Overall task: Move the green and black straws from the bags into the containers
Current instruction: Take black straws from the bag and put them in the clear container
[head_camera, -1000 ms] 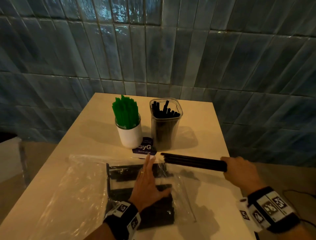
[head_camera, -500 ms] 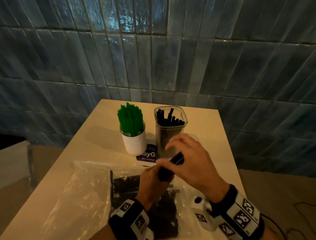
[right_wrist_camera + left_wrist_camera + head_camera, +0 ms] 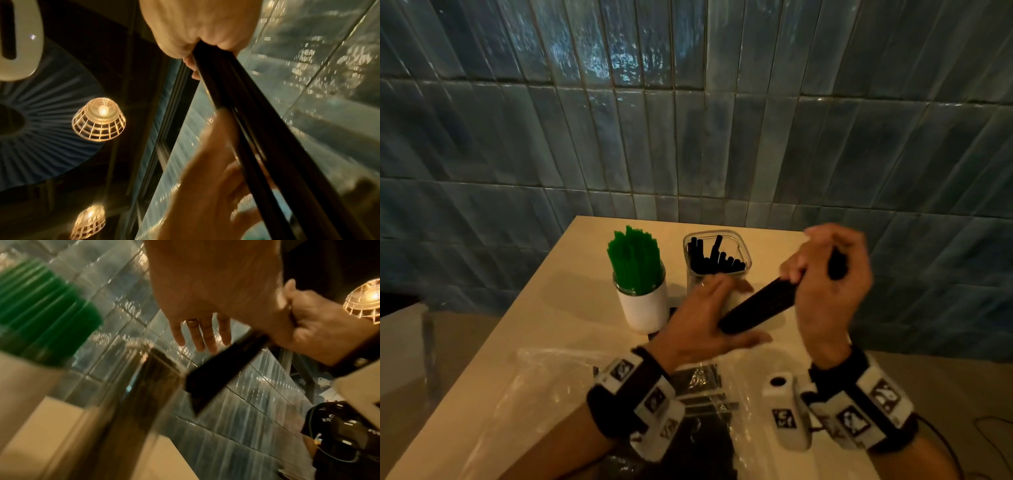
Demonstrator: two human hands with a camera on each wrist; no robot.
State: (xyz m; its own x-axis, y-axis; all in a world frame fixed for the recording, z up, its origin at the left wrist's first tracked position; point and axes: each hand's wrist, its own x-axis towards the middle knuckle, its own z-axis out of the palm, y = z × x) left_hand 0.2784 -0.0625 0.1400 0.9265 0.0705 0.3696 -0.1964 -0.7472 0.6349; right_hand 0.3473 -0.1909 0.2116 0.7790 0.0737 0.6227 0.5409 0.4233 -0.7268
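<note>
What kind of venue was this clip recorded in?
Probably a café or bar: glossy blue wall tiles, caged pendant lamps overhead, and a small table with a cup of green straws beside a clear container of black ones.

there are two hands: the left hand (image 3: 700,317) and the right hand (image 3: 828,284). there are two pots: one round white cup (image 3: 643,310) and one clear square plastic jar (image 3: 717,262). there are two hanging wire lamps (image 3: 98,121). the thin black straws (image 3: 756,305) and thin green straws (image 3: 635,263) are too many to count.

cup (image 3: 643,308) left of jar (image 3: 717,260), bags (image 3: 702,387) before
</note>
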